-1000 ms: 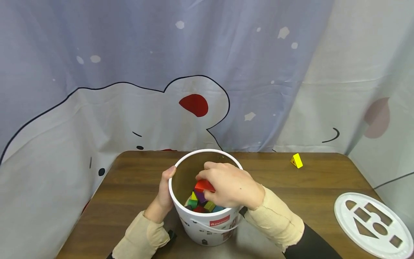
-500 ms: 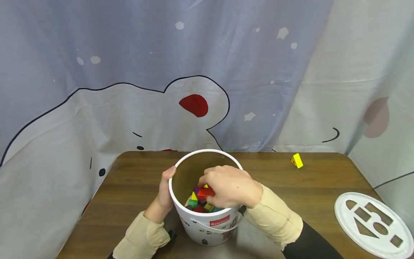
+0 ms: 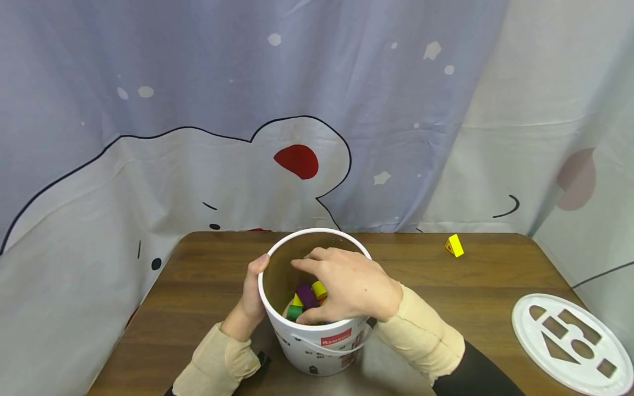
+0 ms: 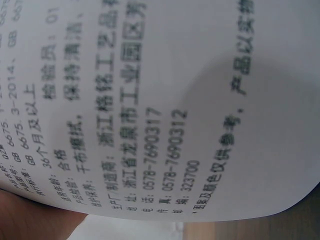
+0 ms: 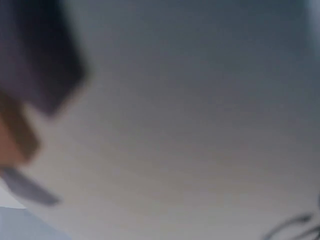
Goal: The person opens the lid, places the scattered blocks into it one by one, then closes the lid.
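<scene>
A white bucket [image 3: 317, 352] with a thin handle stands at the front of the table. My left hand [image 3: 252, 294] grips its left side, thumb over the rim. Its printed outer wall [image 4: 165, 100] fills the left wrist view. My right hand [image 3: 349, 286] is inside the bucket mouth, thumb and index finger spread apart with nothing seen between them. Below lie a purple block [image 3: 307, 297], a yellow cylinder [image 3: 319, 290] and a green cylinder [image 3: 294, 313]. The hand hides the other contents. The right wrist view is blurred, mostly a pale surface.
A yellow triangular block [image 3: 455, 246] sits near the back right of the wooden table [image 3: 213, 286]. At the right edge lies a round white lid [image 3: 586, 372] with shaped cutouts. A patterned curtain [image 3: 198, 176] hangs behind the table.
My right hand has let go of the red block, which is now out of sight, and its fingers have spread. The purple block and yellow cylinder show more. The left hand has stayed put.
</scene>
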{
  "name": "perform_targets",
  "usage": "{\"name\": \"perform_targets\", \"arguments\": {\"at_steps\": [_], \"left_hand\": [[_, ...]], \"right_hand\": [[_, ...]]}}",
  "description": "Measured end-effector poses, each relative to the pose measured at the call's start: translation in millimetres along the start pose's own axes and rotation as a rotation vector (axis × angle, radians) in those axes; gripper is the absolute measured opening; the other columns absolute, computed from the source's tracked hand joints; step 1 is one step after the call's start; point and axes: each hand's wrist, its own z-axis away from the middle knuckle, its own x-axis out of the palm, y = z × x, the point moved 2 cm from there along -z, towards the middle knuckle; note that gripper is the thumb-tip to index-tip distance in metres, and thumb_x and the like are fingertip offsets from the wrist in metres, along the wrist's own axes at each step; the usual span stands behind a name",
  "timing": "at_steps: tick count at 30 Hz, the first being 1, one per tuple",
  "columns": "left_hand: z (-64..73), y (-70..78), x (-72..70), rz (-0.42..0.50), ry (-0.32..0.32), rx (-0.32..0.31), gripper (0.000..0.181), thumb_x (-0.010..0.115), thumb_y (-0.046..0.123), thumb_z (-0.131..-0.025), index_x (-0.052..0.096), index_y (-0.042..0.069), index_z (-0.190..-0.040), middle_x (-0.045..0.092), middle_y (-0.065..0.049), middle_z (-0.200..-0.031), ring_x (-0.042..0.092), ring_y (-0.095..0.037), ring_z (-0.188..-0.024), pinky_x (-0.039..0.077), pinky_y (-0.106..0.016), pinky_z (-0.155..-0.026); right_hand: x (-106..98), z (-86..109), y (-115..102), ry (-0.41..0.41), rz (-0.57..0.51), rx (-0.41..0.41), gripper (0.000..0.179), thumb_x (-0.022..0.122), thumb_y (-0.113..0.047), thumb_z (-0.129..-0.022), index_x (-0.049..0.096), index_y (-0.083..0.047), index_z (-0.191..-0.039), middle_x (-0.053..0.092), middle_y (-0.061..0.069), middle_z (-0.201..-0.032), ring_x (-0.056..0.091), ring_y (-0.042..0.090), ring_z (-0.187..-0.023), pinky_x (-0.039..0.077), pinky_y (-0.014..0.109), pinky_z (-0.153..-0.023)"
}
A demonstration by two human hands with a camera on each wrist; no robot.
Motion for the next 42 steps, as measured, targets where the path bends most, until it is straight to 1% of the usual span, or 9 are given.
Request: {"name": "perform_targets", "arguments": {"at_steps": [5,12,15,22,27,31,35,39,42], "left_hand": [[0.5,-0.3,0.0,0.016,-0.018,0.003,0.064,0.019,0.058,-0.101,0.051,0.017,-0.139,0.062,0.010,-0.131,0.056,-0.016,-0.125,0.040,-0.045,-0.111],[1.2,-0.2,-0.1,0.027,-0.049,0.020,0.053,0.020,0.058,-0.102,0.058,0.033,-0.129,0.063,0.011,-0.127,0.056,-0.020,-0.124,0.043,-0.041,-0.108],[1.2,-1.0,-0.5,0.037,-0.053,0.019,0.052,0.020,0.058,-0.102,0.060,0.036,-0.126,0.064,0.009,-0.128,0.057,-0.019,-0.122,0.045,-0.039,-0.107],[1.7,-0.3,-0.2,0.036,-0.028,0.015,0.055,0.021,0.060,-0.102,0.060,0.031,-0.128,0.063,0.003,-0.130,0.057,-0.022,-0.124,0.044,-0.043,-0.108],[1.1,-1.5,-0.8,0.046,-0.031,0.014,0.054,0.021,0.060,-0.102,0.062,0.034,-0.127,0.064,0.007,-0.129,0.057,-0.019,-0.123,0.043,-0.042,-0.108],[1.2,-0.7,-0.9,0.058,-0.038,0.024,0.053,0.021,0.058,-0.103,0.063,0.035,-0.126,0.065,0.009,-0.127,0.058,-0.016,-0.122,0.044,-0.041,-0.108],[1.9,-0.5,-0.9,0.073,-0.042,0.028,0.052,0.021,0.055,-0.103,0.063,0.034,-0.125,0.066,0.010,-0.126,0.059,-0.015,-0.122,0.044,-0.041,-0.109],[1.9,0.2,-0.3,0.068,-0.039,0.023,0.053,0.022,0.057,-0.103,0.063,0.033,-0.126,0.066,0.009,-0.127,0.058,-0.016,-0.122,0.043,-0.041,-0.109],[1.6,1.0,0.1,0.067,-0.034,0.020,0.052,0.022,0.058,-0.103,0.062,0.033,-0.126,0.066,0.009,-0.127,0.058,-0.016,-0.122,0.043,-0.041,-0.109]], "right_hand": [[-0.8,1.2,0.8,0.052,-0.034,-0.009,0.084,0.081,-0.069,-0.073,0.064,-0.023,-0.141,0.068,-0.007,-0.132,0.065,0.011,-0.119,0.053,0.033,-0.101],[-2.5,4.2,2.9,0.141,-0.090,0.012,0.074,0.080,-0.063,-0.078,0.065,-0.024,-0.139,0.068,-0.010,-0.128,0.064,0.009,-0.120,0.052,0.032,-0.101],[-3.9,6.1,4.4,0.210,-0.126,0.010,0.069,0.080,-0.058,-0.080,0.066,-0.022,-0.137,0.069,-0.010,-0.127,0.063,0.010,-0.121,0.052,0.034,-0.103],[-6.0,15.8,12.5,0.379,-0.272,-0.013,0.049,0.078,-0.039,-0.089,0.068,-0.020,-0.133,0.066,-0.009,-0.130,0.064,0.010,-0.121,0.053,0.035,-0.103],[-8.0,25.6,24.5,0.527,-0.377,-0.046,0.040,0.078,-0.027,-0.090,0.069,-0.018,-0.127,0.067,-0.007,-0.124,0.065,0.011,-0.115,0.053,0.035,-0.100],[-9.9,34.3,42.5,0.666,-0.401,-0.010,0.036,0.079,-0.019,-0.088,0.071,-0.015,-0.122,0.069,-0.003,-0.120,0.065,0.014,-0.114,0.051,0.032,-0.098],[-8.4,44.3,70.0,0.760,-0.404,0.055,0.033,0.078,-0.012,-0.087,0.072,-0.012,-0.120,0.070,0.000,-0.116,0.066,0.017,-0.112,0.048,0.028,-0.098],[-2.6,55.4,104.8,0.794,-0.372,0.146,0.032,0.078,-0.008,-0.087,0.073,-0.010,-0.118,0.071,0.005,-0.113,0.066,0.021,-0.111,0.046,0.026,-0.097],[5.5,63.4,135.0,0.769,-0.351,0.247,0.031,0.077,-0.008,-0.087,0.072,-0.008,-0.117,0.070,0.009,-0.112,0.065,0.025,-0.109,0.045,0.028,-0.094]]}}
